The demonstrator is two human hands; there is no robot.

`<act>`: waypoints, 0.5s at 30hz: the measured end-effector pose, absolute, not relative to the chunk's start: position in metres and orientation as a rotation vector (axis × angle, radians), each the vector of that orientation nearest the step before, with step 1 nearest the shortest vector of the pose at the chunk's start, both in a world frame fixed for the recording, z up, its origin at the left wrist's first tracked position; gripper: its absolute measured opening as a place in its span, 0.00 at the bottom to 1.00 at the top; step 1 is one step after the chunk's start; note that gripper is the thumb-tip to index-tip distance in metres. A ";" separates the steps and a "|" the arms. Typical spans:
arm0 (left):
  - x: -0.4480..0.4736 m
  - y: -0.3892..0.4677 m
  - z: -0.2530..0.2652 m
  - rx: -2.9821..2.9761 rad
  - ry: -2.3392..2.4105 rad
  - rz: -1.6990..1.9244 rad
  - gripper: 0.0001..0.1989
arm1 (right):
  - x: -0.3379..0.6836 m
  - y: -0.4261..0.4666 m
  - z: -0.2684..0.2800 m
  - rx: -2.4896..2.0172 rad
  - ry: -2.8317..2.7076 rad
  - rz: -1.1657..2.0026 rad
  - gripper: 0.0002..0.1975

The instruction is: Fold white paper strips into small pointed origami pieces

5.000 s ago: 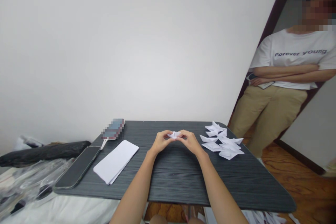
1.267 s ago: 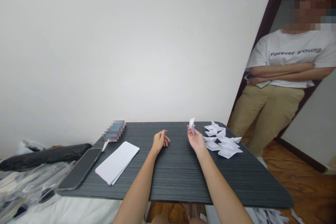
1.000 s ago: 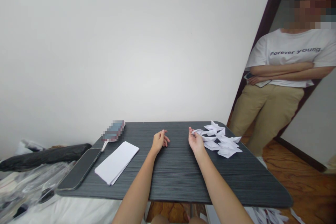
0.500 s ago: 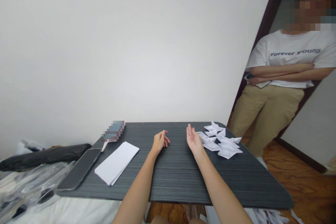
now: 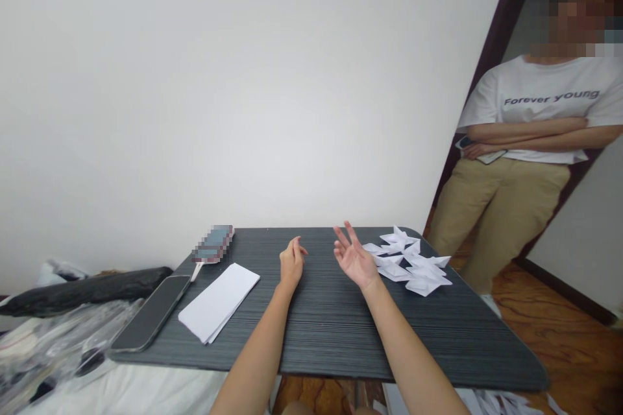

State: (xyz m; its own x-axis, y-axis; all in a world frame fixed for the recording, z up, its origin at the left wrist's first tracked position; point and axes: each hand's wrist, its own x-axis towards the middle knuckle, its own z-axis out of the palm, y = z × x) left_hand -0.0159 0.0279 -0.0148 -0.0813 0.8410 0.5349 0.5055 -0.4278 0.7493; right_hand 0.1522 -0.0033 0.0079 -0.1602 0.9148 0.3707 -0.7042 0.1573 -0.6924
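Over the middle of the dark table point(image 5: 331, 331), my left hand point(image 5: 292, 264) is turned on its side, fingers loosely stretched and holding nothing. My right hand point(image 5: 356, 260) is palm up with its fingers spread, and nothing lies in it. Just right of it sit several folded white paper boats point(image 5: 426, 272) in a cluster, partly overlapping; the hand covers the edge of one or is very close to it. A stack of white paper sheets point(image 5: 219, 303) lies left of my left hand, apart from it.
Left of the paper are a dark phone point(image 5: 150, 314) and a blurred device point(image 5: 214, 244) with a white cable. A long black bundle point(image 5: 87, 292) and plastic bags lie beside the table. A person point(image 5: 530, 123) stands at the right with arms crossed. A white wall point(image 5: 267, 91) rises behind.
My right hand has opened wider, its fingers fanning out and shifting slightly left. My left hand has turned a little, its fingertips moving left and up. The paper things stay in place.
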 end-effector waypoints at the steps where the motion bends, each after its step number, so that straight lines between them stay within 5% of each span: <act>1: -0.016 0.028 -0.014 1.897 1.477 1.517 0.21 | 0.150 -0.002 0.004 -0.377 -1.061 1.464 0.17; 6: -0.016 0.028 -0.016 1.991 1.528 1.474 0.20 | 0.129 0.014 -0.030 -1.017 -1.569 1.099 0.08; 15: -0.020 0.013 0.005 2.282 2.080 1.006 0.16 | 0.125 0.019 -0.042 -1.066 -1.689 0.968 0.09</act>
